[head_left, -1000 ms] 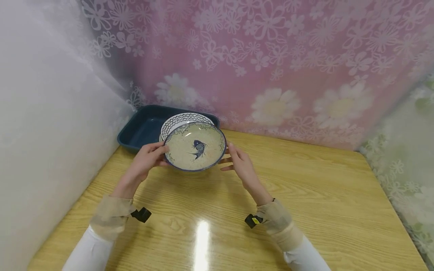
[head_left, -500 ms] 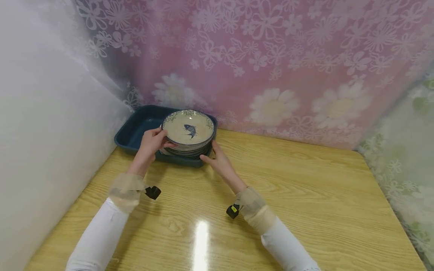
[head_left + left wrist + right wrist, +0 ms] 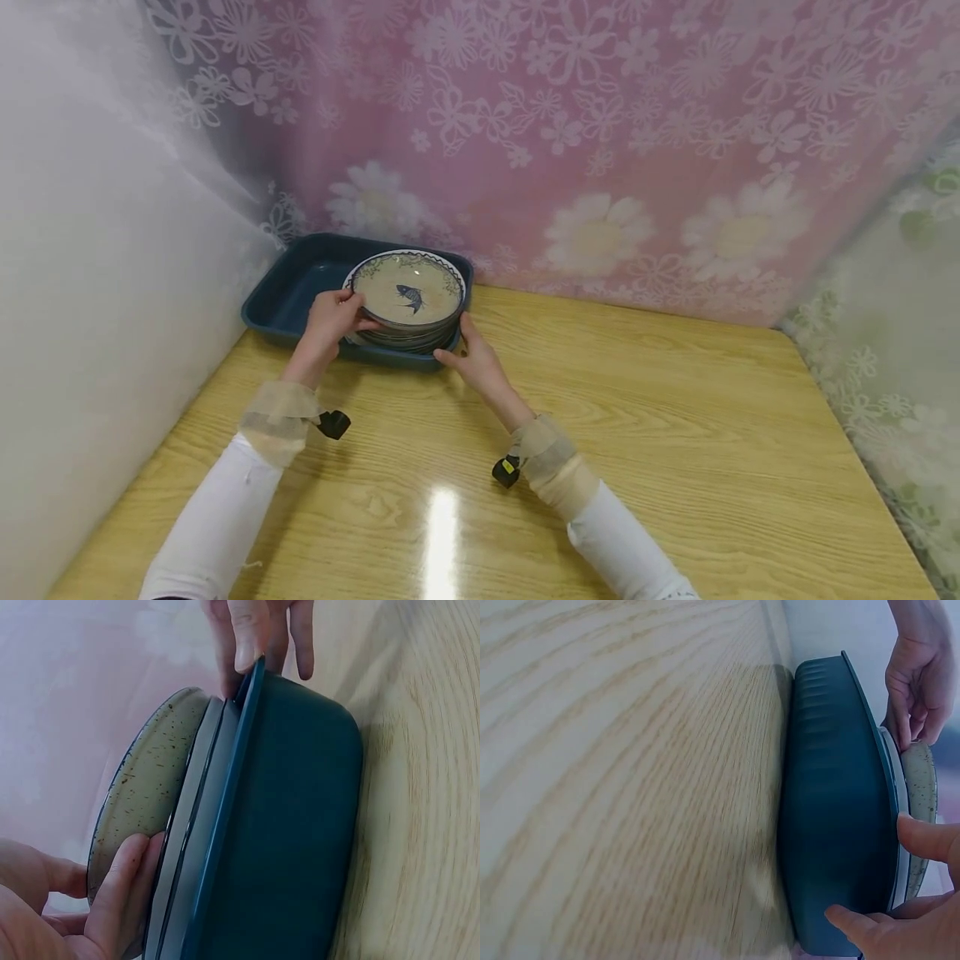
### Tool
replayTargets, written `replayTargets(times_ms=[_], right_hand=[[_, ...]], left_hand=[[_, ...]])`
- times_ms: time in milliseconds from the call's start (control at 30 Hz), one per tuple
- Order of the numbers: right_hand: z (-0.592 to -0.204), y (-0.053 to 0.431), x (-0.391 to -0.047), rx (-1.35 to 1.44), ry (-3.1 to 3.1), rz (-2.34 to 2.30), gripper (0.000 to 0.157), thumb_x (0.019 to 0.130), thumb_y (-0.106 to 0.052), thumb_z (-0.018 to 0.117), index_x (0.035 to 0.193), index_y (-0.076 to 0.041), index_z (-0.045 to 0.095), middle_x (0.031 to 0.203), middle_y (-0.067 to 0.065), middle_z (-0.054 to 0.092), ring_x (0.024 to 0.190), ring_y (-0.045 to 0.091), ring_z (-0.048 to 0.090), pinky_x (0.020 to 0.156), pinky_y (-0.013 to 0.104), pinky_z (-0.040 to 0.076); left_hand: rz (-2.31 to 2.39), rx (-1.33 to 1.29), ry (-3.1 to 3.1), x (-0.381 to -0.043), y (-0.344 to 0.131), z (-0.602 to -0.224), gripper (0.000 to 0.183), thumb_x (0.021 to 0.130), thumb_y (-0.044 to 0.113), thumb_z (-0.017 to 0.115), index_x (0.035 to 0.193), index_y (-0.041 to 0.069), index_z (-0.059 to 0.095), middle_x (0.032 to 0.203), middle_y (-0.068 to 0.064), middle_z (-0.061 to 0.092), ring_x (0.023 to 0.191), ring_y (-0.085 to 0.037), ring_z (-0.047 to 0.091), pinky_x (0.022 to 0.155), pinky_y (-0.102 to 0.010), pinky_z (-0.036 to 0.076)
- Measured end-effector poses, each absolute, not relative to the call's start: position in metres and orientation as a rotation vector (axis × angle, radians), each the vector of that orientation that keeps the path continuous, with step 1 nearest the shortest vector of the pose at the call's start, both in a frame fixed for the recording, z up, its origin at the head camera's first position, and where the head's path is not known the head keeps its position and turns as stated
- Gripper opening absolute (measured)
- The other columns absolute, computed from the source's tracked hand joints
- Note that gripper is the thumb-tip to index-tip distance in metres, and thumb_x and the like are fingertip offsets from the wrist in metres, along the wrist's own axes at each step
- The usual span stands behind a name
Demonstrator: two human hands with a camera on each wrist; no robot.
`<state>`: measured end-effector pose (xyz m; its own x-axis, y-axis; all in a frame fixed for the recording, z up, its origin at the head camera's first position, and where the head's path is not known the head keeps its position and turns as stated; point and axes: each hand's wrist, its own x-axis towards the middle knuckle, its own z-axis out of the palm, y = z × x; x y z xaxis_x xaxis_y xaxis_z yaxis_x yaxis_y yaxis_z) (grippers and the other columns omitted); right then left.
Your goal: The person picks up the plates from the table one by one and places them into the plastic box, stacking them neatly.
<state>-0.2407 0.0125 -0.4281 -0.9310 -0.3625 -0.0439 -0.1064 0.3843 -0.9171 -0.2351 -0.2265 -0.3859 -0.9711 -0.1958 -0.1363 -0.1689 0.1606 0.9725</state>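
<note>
A cream plate (image 3: 431, 292) with a blue fish and a dark blue rim lies over a stack of plates (image 3: 408, 340) in the dark teal bin (image 3: 296, 292). My left hand (image 3: 330, 321) pinches its left edge, thumb above and fingers beneath. In the left wrist view the speckled underside of the cream plate (image 3: 154, 765) still slopes away from the pale plates below. At the bin's front right corner is my right hand (image 3: 480, 362). In the right wrist view one fingertip of the right hand (image 3: 922, 922) touches the stack's edge and another digit lies along the bin wall.
The bin stands at the back left of the wooden table (image 3: 675, 433), near the white left wall (image 3: 112, 292) and the pink flowered cloth (image 3: 525, 200). Its left part shows bare floor. A black camera is strapped to each wrist.
The cream plate, tilted in front of the bin between both hands, has moved back and down onto the stack. My right hand has left the plate's right edge for the bin's corner.
</note>
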Motion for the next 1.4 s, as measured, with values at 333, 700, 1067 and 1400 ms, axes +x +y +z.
replayTargets(times_ms=[333, 700, 1067, 1400], right_hand=[[-0.430, 0.013, -0.238, -0.389, 2.413, -1.570, 0.086, 0.100, -0.017, 0.067, 0.163, -0.008, 0.008, 0.169, 0.010, 0.011, 0.154, 0.028, 0.018, 0.121, 0.045, 0.029], [-0.433, 0.012, -0.238, -0.421, 2.382, -1.614, 0.084, 0.101, -0.015, 0.065, 0.162, -0.005, 0.009, 0.169, 0.012, 0.009, 0.154, 0.029, 0.016, 0.121, 0.046, 0.028], [-0.432, 0.013, -0.238, -0.402, 2.356, -1.635, 0.085, 0.101, -0.016, 0.065, 0.163, -0.008, 0.008, 0.169, 0.010, 0.007, 0.153, 0.031, 0.021, 0.122, 0.044, 0.026], [-0.433, 0.014, -0.240, -0.384, 2.354, -1.636, 0.085, 0.100, -0.017, 0.066, 0.163, -0.010, 0.009, 0.169, 0.008, 0.008, 0.153, 0.029, 0.021, 0.122, 0.043, 0.027]], left_hand=[[-1.821, 0.362, -2.542, -0.236, -0.228, -0.383, 0.042, 0.106, 0.016, 0.038, 0.132, -0.013, 0.055, 0.126, -0.032, 0.060, 0.065, 0.003, 0.066, 0.098, -0.039, 0.054], [-1.053, 0.238, -3.004, -0.241, -0.237, -0.379, 0.045, 0.107, 0.023, 0.042, 0.132, -0.012, 0.054, 0.092, -0.017, 0.076, 0.119, -0.043, 0.059, 0.095, -0.052, 0.047], [-0.905, 0.256, -2.913, -0.248, -0.230, -0.386, 0.051, 0.095, 0.011, 0.046, 0.138, -0.016, 0.049, 0.066, -0.008, 0.072, 0.089, -0.036, 0.073, 0.100, -0.055, 0.048], [-0.844, 0.237, -2.895, -0.251, -0.229, -0.386, 0.035, 0.099, 0.015, 0.056, 0.120, -0.011, 0.064, 0.061, -0.008, 0.070, 0.064, -0.025, 0.072, 0.097, -0.055, 0.051]])
